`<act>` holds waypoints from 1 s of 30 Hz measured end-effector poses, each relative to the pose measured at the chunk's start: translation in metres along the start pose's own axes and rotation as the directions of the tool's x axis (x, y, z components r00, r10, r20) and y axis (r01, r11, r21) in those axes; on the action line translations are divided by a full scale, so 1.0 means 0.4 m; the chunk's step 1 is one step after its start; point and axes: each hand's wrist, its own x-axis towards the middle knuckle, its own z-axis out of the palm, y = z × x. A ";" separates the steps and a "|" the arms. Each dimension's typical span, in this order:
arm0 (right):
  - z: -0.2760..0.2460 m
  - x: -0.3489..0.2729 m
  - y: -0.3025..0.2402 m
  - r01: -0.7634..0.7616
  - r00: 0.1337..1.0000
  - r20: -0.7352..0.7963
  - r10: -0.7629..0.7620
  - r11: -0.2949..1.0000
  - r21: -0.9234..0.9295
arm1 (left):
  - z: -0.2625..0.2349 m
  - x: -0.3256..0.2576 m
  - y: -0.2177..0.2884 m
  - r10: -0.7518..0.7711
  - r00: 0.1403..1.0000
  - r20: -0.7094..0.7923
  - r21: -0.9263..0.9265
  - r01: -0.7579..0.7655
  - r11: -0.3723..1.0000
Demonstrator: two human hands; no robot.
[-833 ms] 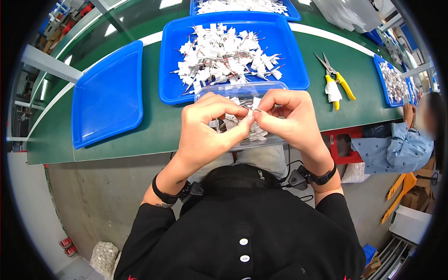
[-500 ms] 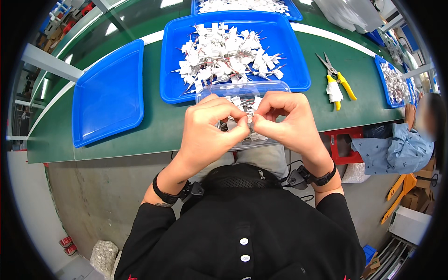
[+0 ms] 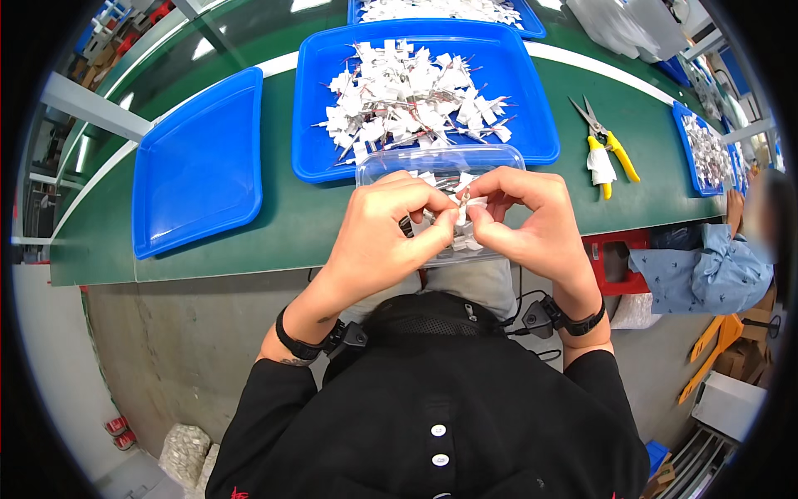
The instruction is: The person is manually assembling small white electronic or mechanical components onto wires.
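My left hand (image 3: 378,224) and my right hand (image 3: 536,220) meet over a clear plastic box (image 3: 384,158). Between the thumbs and forefingers of both is pinched a small white-tabbed part with thin leads (image 3: 468,202); its exact kind is too small to make out. Under my fingers, the box contains more white and dark parts, partly covered by my hands. Just behind it, a blue tray (image 3: 536,108) carries a heap of white-tabbed parts with thin reddish wires (image 3: 416,96).
An empty blue tray (image 3: 198,166) lies at the left of the green table (image 3: 278,195). Yellow-handled snips (image 3: 605,150) rest on the right. Another filled tray (image 3: 507,12) stands at the back. A co-worker in a blue patterned garment (image 3: 706,266) sits at far right by more trays.
My hands have shifted slightly to the right, and more of the pinched part shows between my fingertips. The whole view has moved a little too.
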 end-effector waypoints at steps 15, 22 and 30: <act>0.025 -0.018 -0.014 0.112 0.975 -0.180 -0.131 0.987 -0.113 | 0.002 0.001 -0.008 0.019 0.993 -0.115 -0.028 -0.022 0.999; 0.039 -0.016 -0.019 0.032 0.988 -0.147 -0.041 0.997 -0.064 | 0.005 0.000 -0.011 0.049 0.991 -0.125 0.008 -0.049 0.999; 0.038 -0.018 -0.018 -0.048 0.988 -0.148 0.052 0.998 0.031 | 0.007 0.001 -0.011 0.070 0.987 -0.143 0.020 -0.068 0.998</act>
